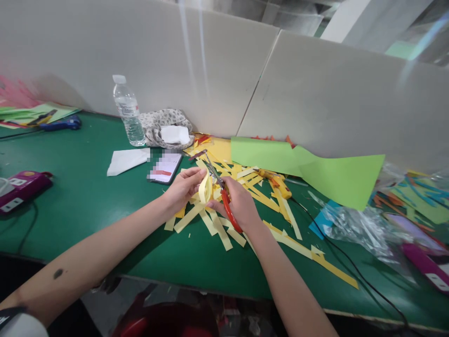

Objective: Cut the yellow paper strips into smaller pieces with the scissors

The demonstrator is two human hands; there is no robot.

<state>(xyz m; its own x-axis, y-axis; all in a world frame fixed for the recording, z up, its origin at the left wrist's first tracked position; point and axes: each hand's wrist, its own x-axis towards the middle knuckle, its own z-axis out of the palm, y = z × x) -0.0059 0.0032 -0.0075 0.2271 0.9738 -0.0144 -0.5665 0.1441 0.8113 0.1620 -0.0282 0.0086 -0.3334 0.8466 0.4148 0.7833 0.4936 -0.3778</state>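
My left hand [186, 186] pinches a pale yellow paper strip [205, 189] that bends into a loop. Close beside it, my right hand [238, 202] is wrapped round red-handled scissors [228, 210], whose metal blades point up and away past the strip. Whether the blades touch the paper I cannot tell. Beneath both hands lies a loose heap of yellow paper strips [218, 229], spread over the green table [147, 252]. A yellow glue gun [280, 185] rests on the strips to the right of my right hand.
Behind my left hand are a phone [166, 166], white paper [126, 160], a water bottle [129, 114] and a spotted cloth [154, 126]. Green paper sheets [336, 178] lean along the partition [315, 93]. A black cable [343, 262] crosses the right side near crumpled clear plastic [368, 234]. Purple power strips [24, 189] sit at both sides.
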